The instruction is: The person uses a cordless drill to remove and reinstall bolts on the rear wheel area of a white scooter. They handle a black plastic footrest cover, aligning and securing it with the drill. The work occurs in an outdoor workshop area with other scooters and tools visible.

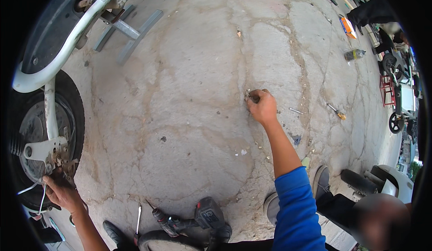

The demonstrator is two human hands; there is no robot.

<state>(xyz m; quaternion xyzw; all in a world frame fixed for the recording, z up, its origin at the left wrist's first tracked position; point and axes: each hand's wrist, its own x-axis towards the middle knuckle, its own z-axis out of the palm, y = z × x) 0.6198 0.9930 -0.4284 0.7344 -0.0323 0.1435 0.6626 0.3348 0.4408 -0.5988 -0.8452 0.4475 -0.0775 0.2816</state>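
At the left stands a scooter wheel (77, 111) with a black tyre, under a bent white frame tube (76, 39). My left hand (63, 192) is at the rusty mechanism (58, 159) beside its hub, fingers closed and partly hidden; what they grip I cannot make out. Thin pale rods or cables (42, 199) show beside this hand. My right hand (262, 107), in a blue sleeve, is down near the middle of the cracked concrete. Its thumb and fingers pinch a small metal part (247, 94), whose exact kind is too small to tell.
A cordless drill (189, 217) and a screwdriver (138, 219) lie near me. Farther right are a yellow-handled screwdriver (337, 111), a short metal rod (295, 110), a bottle (354, 54) and an orange box (347, 27). A person's grey shoe (321, 181) is close by. A metal stand (130, 33) sits far left.
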